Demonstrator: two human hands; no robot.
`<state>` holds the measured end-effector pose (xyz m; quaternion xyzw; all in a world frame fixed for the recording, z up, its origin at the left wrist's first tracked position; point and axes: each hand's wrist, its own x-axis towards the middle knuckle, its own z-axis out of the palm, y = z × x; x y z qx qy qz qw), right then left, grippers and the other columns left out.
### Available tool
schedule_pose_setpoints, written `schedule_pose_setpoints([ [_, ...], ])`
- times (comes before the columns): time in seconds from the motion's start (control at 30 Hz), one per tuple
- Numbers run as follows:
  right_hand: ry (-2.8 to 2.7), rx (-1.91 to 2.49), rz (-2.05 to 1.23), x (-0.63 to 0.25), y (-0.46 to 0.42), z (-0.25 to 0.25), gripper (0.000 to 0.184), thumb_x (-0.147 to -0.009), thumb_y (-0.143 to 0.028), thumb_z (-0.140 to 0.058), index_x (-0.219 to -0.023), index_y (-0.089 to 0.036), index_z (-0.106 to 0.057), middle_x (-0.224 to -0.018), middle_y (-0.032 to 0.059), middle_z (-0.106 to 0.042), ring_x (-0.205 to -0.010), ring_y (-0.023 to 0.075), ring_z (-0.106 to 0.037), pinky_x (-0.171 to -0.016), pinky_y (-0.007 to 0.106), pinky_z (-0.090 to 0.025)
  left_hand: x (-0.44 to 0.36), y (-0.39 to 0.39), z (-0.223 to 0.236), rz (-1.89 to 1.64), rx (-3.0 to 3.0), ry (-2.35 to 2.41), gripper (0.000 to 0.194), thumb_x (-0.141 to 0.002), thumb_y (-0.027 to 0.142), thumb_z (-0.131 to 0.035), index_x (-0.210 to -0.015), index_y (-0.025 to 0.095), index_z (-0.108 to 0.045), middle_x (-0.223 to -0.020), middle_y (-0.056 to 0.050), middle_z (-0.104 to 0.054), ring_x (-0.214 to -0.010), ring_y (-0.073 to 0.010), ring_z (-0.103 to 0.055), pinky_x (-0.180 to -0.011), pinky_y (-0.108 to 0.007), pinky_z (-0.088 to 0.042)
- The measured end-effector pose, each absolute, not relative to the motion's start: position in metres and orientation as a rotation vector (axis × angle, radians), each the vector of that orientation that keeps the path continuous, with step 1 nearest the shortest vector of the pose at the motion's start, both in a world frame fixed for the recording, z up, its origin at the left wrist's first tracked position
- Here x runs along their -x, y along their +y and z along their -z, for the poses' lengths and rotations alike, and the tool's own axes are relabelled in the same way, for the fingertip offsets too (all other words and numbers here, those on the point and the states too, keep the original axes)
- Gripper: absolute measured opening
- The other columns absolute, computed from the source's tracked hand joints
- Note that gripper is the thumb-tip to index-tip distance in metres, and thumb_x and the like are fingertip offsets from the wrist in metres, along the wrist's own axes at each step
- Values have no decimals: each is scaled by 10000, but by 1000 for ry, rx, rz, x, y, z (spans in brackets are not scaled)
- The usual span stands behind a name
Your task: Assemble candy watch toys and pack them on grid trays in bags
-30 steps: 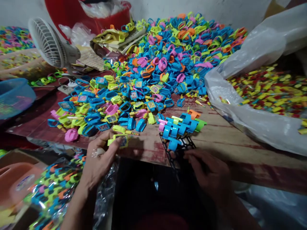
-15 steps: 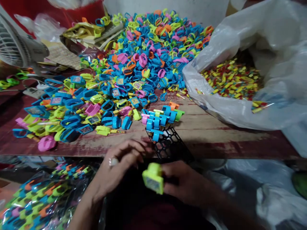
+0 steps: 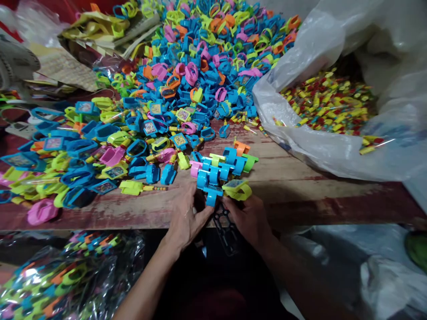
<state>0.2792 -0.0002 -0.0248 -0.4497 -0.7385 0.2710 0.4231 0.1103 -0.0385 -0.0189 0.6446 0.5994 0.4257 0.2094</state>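
Observation:
At the table's front edge, a black plastic grid rack (image 3: 227, 231) carries several blue toy watches (image 3: 213, 175), plus pink, orange and green ones. My left hand (image 3: 185, 218) is closed on the rack's left side, its thumb by the lowest blue watch; some of its fingers are hidden behind the watches. On the other side, my right hand (image 3: 250, 220) grips a yellow-green toy watch (image 3: 237, 190) with a picture on its square face. This watch is against the right of the filled part of the rack. Whether it sits in the grid cannot be made out.
A big heap of coloured toy watches (image 3: 196, 58) covers the back and left of the table (image 3: 283, 195). To the right stands a white plastic bag (image 3: 300, 151) of small yellow and red pieces (image 3: 330, 104). Bagged watches (image 3: 50, 284) lie below left. A fan (image 3: 15, 66) is far left.
My right hand has carried the yellow-green watch up from my lap to the rack. My left hand has moved right and taken hold of the rack. The view has tilted down slightly.

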Motion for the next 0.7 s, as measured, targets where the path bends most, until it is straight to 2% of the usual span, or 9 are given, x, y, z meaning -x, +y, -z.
schedule_pose_setpoints([
  [0.13,-1939,1117,-470,-276,2,29,159,-887,-273,-577,-781,-205,-675,-733,40,-720,-675,193,-683,-664,268,-543,-109,-38,24,-1220,-1767,1600,269,-868,255,-637,-1130,196,-628,-1068,-70,-675,-962,-213,-628,-880,-355,-500],
  [0.37,-2011,1051,-236,-269,4,36,115,-906,-215,-530,-898,-187,-641,-805,66,-716,-734,208,-688,-668,286,-535,-106,-44,19,-1160,-1765,1523,230,-894,307,-618,-1083,177,-629,-982,-75,-663,-917,-210,-635,-822,-354,-532],
  [0.47,-2015,1046,-204,-269,5,38,120,-889,-206,-509,-875,-190,-627,-771,61,-706,-713,205,-679,-658,287,-532,-105,-56,7,-1169,-1699,1593,345,-873,354,-648,-1169,189,-581,-972,-60,-669,-822,-192,-648,-752,-346,-554],
  [0.53,-2033,1015,-207,-270,5,40,149,-890,-213,-482,-891,-190,-629,-783,64,-709,-711,204,-676,-652,290,-531,-105,-60,-3,-1292,-1733,1756,555,-814,408,-712,-1282,197,-504,-1088,-89,-656,-936,-234,-646,-834,-410,-550],
  [0.6,-2039,995,-222,-271,5,42,167,-892,-214,-462,-895,-190,-627,-778,63,-706,-684,201,-666,-618,287,-522,-105,-57,-13,-1387,-1918,1837,743,-759,445,-761,-1367,188,-421,-1295,-145,-570,-1179,-305,-555,-998,-502,-470],
  [0.63,-2033,998,-236,-271,5,43,166,-894,-210,-461,-889,-190,-625,-777,63,-704,-676,200,-664,-607,286,-518,-105,-52,-17,-1386,-2037,1806,771,-768,444,-754,-1395,182,-389,-1386,-163,-506,-1289,-328,-470,-1068,-530,-407],
  [0.7,-2012,1015,-266,-270,5,43,156,-902,-207,-466,-883,-191,-620,-778,63,-703,-676,199,-666,-601,282,-518,-105,-40,-24,-1291,-2212,1662,701,-845,390,-679,-1430,183,-353,-1495,-149,-410,-1415,-319,-317,-1155,-532,-302],
])
